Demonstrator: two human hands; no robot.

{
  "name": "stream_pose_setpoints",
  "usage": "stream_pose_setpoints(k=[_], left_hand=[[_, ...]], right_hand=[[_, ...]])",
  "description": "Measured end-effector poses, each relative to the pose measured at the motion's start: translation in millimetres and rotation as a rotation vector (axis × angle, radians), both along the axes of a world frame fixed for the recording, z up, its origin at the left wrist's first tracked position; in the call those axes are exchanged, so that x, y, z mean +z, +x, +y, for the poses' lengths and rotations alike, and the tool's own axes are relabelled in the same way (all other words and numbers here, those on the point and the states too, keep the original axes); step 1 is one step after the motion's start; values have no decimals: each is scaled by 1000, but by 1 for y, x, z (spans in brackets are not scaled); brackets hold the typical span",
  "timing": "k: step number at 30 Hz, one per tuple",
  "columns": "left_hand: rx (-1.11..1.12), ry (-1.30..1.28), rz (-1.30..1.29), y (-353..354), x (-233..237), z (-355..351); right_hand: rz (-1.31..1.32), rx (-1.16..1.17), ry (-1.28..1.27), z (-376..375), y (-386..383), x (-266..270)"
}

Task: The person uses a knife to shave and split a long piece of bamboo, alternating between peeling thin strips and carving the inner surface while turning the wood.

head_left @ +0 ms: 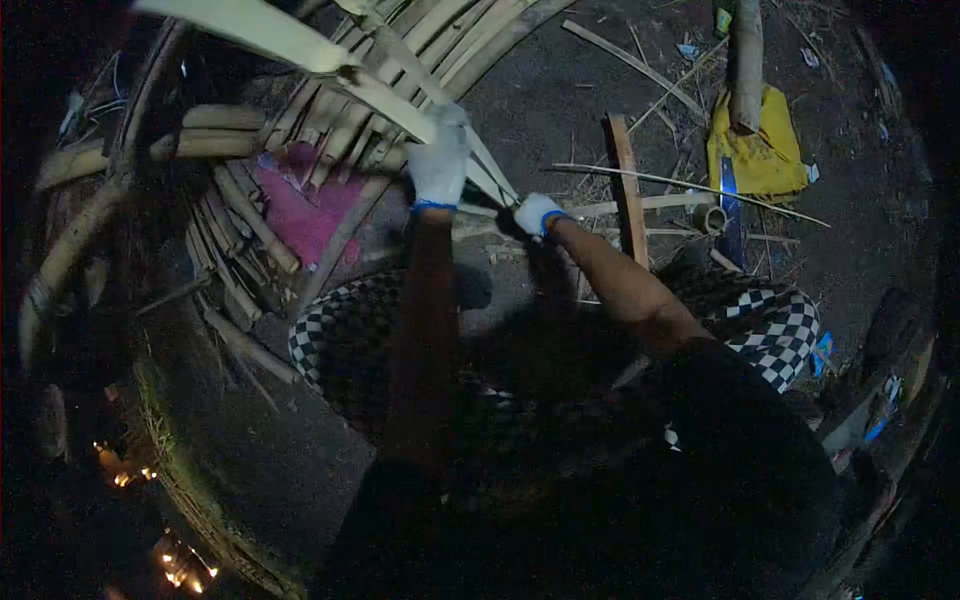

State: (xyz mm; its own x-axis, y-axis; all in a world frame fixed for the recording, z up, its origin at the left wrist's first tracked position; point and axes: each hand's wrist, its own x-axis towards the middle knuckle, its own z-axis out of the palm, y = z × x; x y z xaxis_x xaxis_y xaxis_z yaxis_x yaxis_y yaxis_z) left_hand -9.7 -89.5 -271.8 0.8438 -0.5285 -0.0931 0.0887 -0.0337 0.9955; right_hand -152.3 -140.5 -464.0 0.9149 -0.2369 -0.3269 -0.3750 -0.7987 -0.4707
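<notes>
A long pale split bamboo strip [385, 105] runs from the upper left down to the middle. My left hand [438, 160], in a white glove with a blue cuff, is closed round it. My right hand [537, 215], gloved the same way, is closed at the strips' lower end. Something dark beside its fingers is too dim to make out. Between the two hands, narrow pale strips [487, 178] slant down to the right.
Bamboo pieces [345, 120] are piled at the upper left beside a pink cloth [305, 205]. A reddish wooden bar [628, 190], a yellow sack [757, 145], a bamboo pole [746, 70] and a blue-edged tool [730, 215] lie to the right. Small flames [185, 570] glow at the lower left.
</notes>
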Motion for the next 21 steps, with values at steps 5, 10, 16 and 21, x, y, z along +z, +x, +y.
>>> stream_pose_setpoints(k=[5, 10, 16, 21], left_hand=[[278, -80, -69, 12, -20, -13], [774, 300, -232, 40, -51, -15], [222, -254, 9, 57, -26, 46], [227, -222, 55, 40, -8, 38]], right_hand=[[298, -597, 1000, 11, -3, 70], [-9, -1050, 2008, 71, 23, -2], [14, -877, 1509, 107, 40, -42], [-45, -641, 582, 68, -9, -8]])
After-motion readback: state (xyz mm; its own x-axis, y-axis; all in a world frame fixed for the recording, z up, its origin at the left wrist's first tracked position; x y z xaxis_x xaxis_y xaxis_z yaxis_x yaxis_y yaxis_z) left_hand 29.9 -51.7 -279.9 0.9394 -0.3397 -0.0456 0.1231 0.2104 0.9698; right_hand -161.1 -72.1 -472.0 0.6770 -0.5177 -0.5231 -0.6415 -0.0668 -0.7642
